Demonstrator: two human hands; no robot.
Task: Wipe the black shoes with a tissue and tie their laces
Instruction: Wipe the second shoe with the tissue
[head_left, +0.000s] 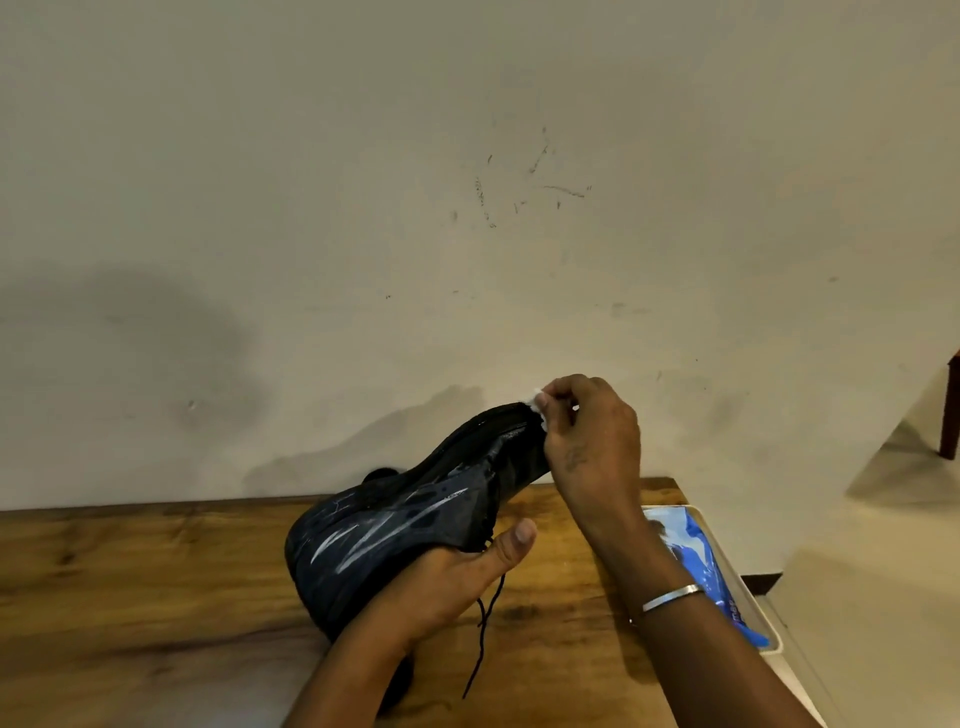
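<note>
A black shoe with pale streaks on its side is lifted off the wooden table, tilted with one end raised to the upper right. My left hand grips it from below, thumb up against its side. My right hand pinches a small white tissue and presses it against the raised end of the shoe. A loose black lace dangles from the shoe down to the table. Behind the held shoe, a small dark shape peeks out; I cannot tell what it is.
A white tray holding a blue and white packet sits at the table's right edge. A plain wall rises right behind the table. A dark red furniture leg stands on the floor at far right.
</note>
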